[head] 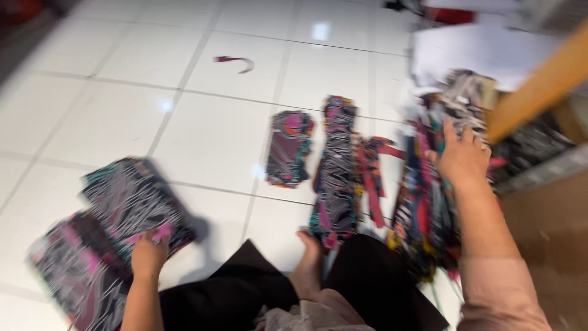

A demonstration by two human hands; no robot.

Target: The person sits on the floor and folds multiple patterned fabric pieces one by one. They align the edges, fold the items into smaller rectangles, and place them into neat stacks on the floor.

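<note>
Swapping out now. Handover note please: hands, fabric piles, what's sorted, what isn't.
Left hand: gripping a stack of dark patterned pieces at lower left.
Right hand: spread flat on the big mixed heap, not clearly gripping.
Done: two stacks lie on the tile floor, a short stack and a long stack.
Left: the heap is unsorted; one scrap lies apart.

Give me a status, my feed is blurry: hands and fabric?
Left hand gripping patterned fabric piece. Right hand resting on fabric pile. Folded stacks lie between on floor.

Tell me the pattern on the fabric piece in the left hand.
Black fabric piece with thin white wavy lines and pink patches, in the head view.
</note>
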